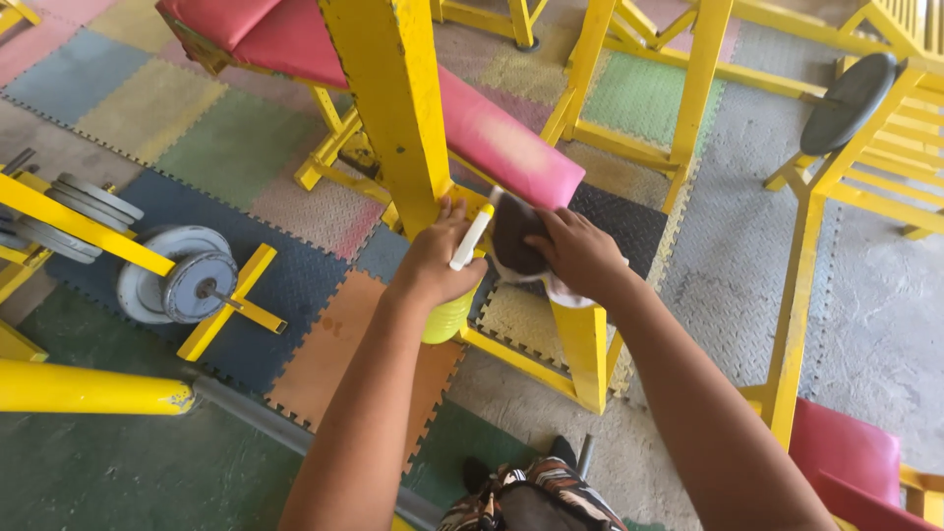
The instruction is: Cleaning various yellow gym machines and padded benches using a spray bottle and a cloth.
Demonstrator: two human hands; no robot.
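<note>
Across the floor [226, 157] lies a patchwork of coloured foam mats, with a yellow metal bench frame [393, 108] rising near its middle and carrying a red padded seat [492, 128]. Grey weight plates [182, 280] rest on a yellow rack by the left edge of the mats. At the lower end of the red pad, the left hand [433, 261] has its fingers wrapped shut around a yellow spray bottle [450, 313] with a white nozzle. Just beside it, the right hand [580, 251] presses a dark cloth [513, 236] against the frame, fingers spread flat over it.
</note>
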